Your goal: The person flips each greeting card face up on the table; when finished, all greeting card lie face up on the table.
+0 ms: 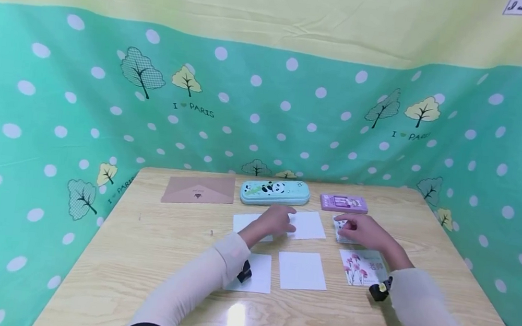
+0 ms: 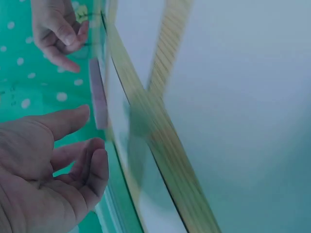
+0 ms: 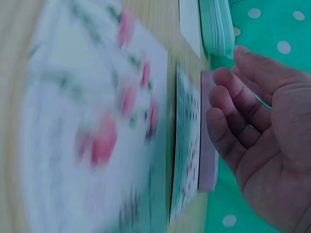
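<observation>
My left hand (image 1: 276, 220) hovers over the two upper white cards (image 1: 308, 226), its fingers bent loosely with nothing between them. Two more white cards lie nearer me, one a plain square (image 1: 302, 271), the other partly hidden by my left forearm. Over on the right, my right hand (image 1: 364, 230) is above a card with a small printed pattern (image 3: 187, 145) and covers part of it in the head view. Its fingers are loosely curved, and the right wrist view shows no object in them. Just below lies a card with pink flowers (image 1: 363, 268).
Along the back of the table (image 1: 162, 258) are a brownish-pink envelope (image 1: 199, 190), a light blue pencil case (image 1: 275, 192) with a panda, and a purple box (image 1: 344, 203). A green dotted curtain (image 1: 283, 123) hangs behind and at both sides.
</observation>
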A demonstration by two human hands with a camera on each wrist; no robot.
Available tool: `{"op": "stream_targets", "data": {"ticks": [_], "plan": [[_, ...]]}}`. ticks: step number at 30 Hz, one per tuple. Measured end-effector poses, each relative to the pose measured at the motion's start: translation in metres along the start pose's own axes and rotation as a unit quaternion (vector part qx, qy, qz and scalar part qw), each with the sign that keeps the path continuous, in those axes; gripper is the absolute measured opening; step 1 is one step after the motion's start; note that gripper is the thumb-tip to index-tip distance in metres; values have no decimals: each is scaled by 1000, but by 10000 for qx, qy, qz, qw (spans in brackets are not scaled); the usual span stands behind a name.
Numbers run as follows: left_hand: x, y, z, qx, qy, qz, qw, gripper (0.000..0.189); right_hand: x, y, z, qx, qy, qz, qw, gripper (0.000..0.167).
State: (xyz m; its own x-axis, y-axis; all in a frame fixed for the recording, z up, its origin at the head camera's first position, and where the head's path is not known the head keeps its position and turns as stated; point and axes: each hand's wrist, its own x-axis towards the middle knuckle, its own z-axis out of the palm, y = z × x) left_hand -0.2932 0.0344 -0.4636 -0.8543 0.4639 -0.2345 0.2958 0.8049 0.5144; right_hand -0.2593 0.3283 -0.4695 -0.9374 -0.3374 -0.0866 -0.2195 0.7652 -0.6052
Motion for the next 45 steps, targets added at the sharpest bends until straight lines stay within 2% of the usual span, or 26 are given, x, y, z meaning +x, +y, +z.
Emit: {"op": "stream_targets", "data": {"ticks": [6, 15, 21, 31, 39, 45], "plan": [[6, -12, 2, 156, 84, -185, 9997, 71, 26, -9, 14, 192, -36, -56, 9998, 48], [8, -15, 3, 441, -116, -208, 9987, 78, 46, -17, 24, 206, -293, 498, 9981, 63], [11, -15, 8, 497, -162, -360, 9980, 73, 52, -14, 29, 111, -372, 793, 9961, 71], [13, -11, 6, 234, -170, -543, 9981, 78, 54, -13, 29, 138, -336, 904, 9952, 65], [14, -11, 5, 58, -96, -737, 9972, 86, 55, -18, 27, 576, -313, 832, 9944, 60], [15, -11, 7, -117, 140, -689, 9975, 84, 54, -20, 28, 411, -395, 562, 9968, 58]]}}
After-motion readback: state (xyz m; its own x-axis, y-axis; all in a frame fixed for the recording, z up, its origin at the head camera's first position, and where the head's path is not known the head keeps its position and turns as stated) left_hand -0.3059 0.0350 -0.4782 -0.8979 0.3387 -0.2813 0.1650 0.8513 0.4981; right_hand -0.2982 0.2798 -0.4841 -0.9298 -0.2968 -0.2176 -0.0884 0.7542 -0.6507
